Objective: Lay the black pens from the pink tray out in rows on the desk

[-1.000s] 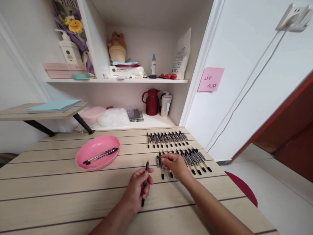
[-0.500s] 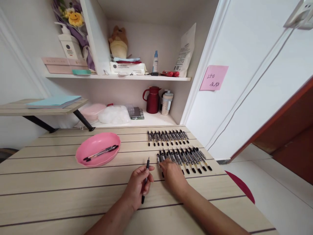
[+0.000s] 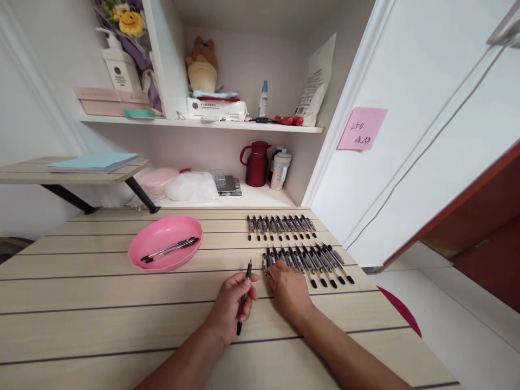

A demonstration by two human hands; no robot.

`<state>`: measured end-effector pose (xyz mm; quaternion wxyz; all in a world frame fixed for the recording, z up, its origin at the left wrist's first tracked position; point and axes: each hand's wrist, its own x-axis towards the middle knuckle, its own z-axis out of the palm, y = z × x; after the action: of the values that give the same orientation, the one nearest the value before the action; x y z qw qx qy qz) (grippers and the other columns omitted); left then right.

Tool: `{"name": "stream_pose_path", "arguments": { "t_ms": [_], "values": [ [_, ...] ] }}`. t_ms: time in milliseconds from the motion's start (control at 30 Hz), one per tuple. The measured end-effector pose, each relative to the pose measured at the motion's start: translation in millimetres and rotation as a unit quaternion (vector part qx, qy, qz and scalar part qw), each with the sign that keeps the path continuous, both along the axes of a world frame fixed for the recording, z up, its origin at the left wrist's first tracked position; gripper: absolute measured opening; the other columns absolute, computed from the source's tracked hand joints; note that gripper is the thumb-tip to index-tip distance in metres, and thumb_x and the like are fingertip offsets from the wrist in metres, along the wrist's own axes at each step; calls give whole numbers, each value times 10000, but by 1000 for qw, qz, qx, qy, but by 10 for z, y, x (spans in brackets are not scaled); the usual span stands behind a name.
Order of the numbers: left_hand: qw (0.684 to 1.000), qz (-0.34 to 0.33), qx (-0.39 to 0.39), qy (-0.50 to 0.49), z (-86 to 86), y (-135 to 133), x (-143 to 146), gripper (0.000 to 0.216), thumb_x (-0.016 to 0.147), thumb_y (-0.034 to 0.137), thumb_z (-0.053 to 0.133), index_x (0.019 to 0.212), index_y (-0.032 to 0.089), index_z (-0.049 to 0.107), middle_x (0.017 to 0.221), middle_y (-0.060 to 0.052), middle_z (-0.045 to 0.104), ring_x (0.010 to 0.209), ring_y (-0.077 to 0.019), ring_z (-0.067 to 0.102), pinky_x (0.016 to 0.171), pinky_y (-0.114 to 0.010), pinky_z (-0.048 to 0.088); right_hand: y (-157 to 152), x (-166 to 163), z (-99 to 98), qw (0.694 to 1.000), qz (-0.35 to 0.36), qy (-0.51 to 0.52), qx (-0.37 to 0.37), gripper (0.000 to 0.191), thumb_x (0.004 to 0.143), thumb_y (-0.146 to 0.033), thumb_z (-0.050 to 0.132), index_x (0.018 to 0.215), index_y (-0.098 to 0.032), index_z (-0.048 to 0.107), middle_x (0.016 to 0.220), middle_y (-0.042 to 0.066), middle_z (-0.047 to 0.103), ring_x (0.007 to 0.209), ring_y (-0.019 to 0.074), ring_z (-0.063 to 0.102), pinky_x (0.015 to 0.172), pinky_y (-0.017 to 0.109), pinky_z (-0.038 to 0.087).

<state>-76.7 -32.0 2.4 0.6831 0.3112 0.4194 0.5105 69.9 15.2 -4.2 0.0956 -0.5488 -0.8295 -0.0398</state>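
Observation:
My left hand (image 3: 233, 306) is closed around a black pen (image 3: 245, 295) that points away from me over the wooden table (image 3: 101, 314). My right hand (image 3: 289, 290) lies palm down with its fingers curled over the left end of the near row of pens (image 3: 311, 259), covering the nearest ones; whether it grips one is hidden. A second row of pens (image 3: 279, 226) lies further back. To the left a pink bowl (image 3: 162, 252) holds two pens (image 3: 171, 248).
Behind the table a lower shelf carries a red jug (image 3: 255, 165), a cup, a pink box and a white plastic bag. An upper shelf holds bottles, a plush toy and a box. A pink note (image 3: 361, 128) sticks on the white door at right.
My right hand slid back toward me over the left end of the near pen row and pushed the loose pens into line. The left hand stayed with its pen.

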Motion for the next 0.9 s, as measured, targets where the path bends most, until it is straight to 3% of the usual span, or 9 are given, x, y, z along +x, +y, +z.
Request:
{"name": "stream_pose_path", "arguments": {
  "t_ms": [333,667,767,900],
  "values": [
    [1000,17,-8,7,18,-5,8,335,681,309,579,967,135,572,580,33,525,319,-13,337,315,-161,175,-12,-33,40,997,-28,76,-9,176,818,-247,415,749,-189,566,746,26,563,609,111,521,515,243,230],
    [984,124,10,125,55,35,-5,405,575,287,664,940,112,639,612,-3,545,543,-92,500,491,-201,406,-100,246,181,991,-44,123,-30,136,774,-210,461,679,-199,559,704,-4,576,615,100,514,528,214,245],
    [954,132,43,267,58,139,-52,353,590,279,635,901,113,648,572,18,526,501,-82,477,469,-184,370,-157,309,178,989,-30,142,-35,143,765,-183,455,654,-194,545,693,-7,576,620,99,511,536,211,250],
    [878,95,82,463,39,386,-51,364,657,281,566,978,115,610,557,19,550,424,-76,457,427,-185,333,-197,334,124,985,-28,169,-37,147,764,-167,446,655,-192,540,693,-7,570,616,98,502,539,212,253]
  ]
}}
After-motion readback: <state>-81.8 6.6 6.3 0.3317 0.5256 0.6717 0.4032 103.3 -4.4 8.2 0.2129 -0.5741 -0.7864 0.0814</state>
